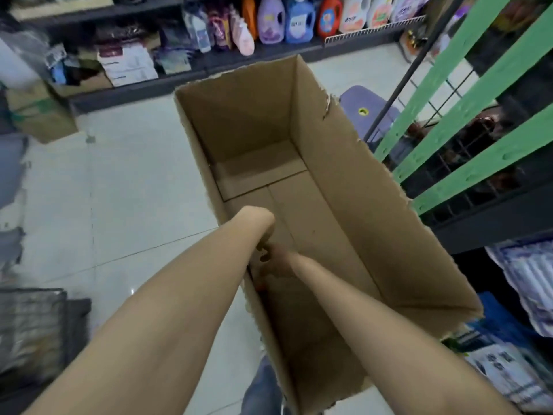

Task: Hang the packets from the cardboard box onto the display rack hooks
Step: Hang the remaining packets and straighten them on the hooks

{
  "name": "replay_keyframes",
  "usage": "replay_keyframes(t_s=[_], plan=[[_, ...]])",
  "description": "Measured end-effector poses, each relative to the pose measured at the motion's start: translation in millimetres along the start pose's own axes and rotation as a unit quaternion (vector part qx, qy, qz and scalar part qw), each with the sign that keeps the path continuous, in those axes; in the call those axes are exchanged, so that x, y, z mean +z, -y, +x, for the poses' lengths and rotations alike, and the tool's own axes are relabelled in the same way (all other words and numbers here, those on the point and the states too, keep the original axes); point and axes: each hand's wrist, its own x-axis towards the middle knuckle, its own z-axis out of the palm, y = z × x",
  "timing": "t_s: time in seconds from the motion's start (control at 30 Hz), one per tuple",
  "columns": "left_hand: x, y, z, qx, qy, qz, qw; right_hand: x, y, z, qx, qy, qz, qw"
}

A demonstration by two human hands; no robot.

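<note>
The open cardboard box point(353, 187) stands on the floor in front of me, and the part of its bottom that shows is bare. Both my arms reach into it near its left wall. My left hand point(263, 235) bends down over the wrist with its fingers curled, right against my right hand point(278, 262), which lies lower inside the box. What the fingers hold is hidden. A small orange-red bit point(259, 287) peeks out just below the hands by the wall. The display rack point(466, 94), black wire grid with green bars, rises to the right of the box.
A purple stool point(366, 110) stands behind the box by the rack. Shelves with detergent bottles point(299, 22) line the back. Packaged goods point(520, 295) are stacked at lower right, a carton point(42, 115) sits at left, and a dark crate point(33, 330) at lower left. The floor is of pale tiles.
</note>
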Motion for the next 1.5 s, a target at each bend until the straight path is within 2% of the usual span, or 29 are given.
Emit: replay_keyframes(t_s=[0.07, 0.17, 0.4, 0.57, 0.67, 0.8, 0.97, 1.03, 1.13, 1.23, 1.37, 1.5], plan=[[0.4, 3.4, -0.6, -0.002, 0.000, 0.008, 1.000, 3.8, -2.1, 1.4, 0.020, 0.039, 0.064, 0.997], [-1.2, 4.5, -4.3, -0.007, 0.027, -0.008, 1.000, 7.8, -7.0, -0.6, 0.030, 0.048, 0.163, 0.985], [-4.3, 4.6, 5.1, -0.029, 0.021, -0.058, 0.998, 20.6, -12.6, 7.4, 0.031, 0.098, 0.312, 0.944], [-0.5, 9.3, 13.1, -0.054, -0.024, -0.201, 0.978, 14.4, -19.2, 7.9, 0.097, 0.075, 0.422, 0.898], [0.8, 14.8, 24.1, -0.060, -0.077, -0.341, 0.935, 3.0, -24.3, 4.0, 0.102, 0.009, 0.472, 0.875], [-6.0, 16.9, 28.8, -0.053, -0.147, -0.457, 0.875, -22.0, -26.2, -5.4, 0.065, -0.070, 0.431, 0.897], [-18.0, 18.7, 18.3, -0.012, -0.228, -0.594, 0.772, -62.1, -22.7, -47.8, -0.027, -0.179, 0.331, 0.926], [-28.4, 16.6, 6.4, 0.027, -0.259, -0.634, 0.728, -77.1, -21.3, -72.4, -0.074, -0.235, 0.283, 0.927], [-49.1, 7.1, -20.1, 0.108, -0.319, -0.659, 0.672, -98.1, -19.3, -107.6, -0.113, -0.382, 0.236, 0.886], [-69.4, -9.5, -58.0, 0.200, -0.394, -0.639, 0.629, -117.4, -15.2, -147.7, -0.141, -0.468, 0.223, 0.843], [-99.4, -38.7, -108.6, 0.265, -0.467, -0.591, 0.601, -138.0, -19.5, -214.9, -0.199, -0.558, 0.224, 0.774], [-137.3, -89.2, -158.8, 0.333, -0.512, -0.542, 0.576, -153.3, -35.0, -288.1, -0.204, -0.669, 0.189, 0.690]])
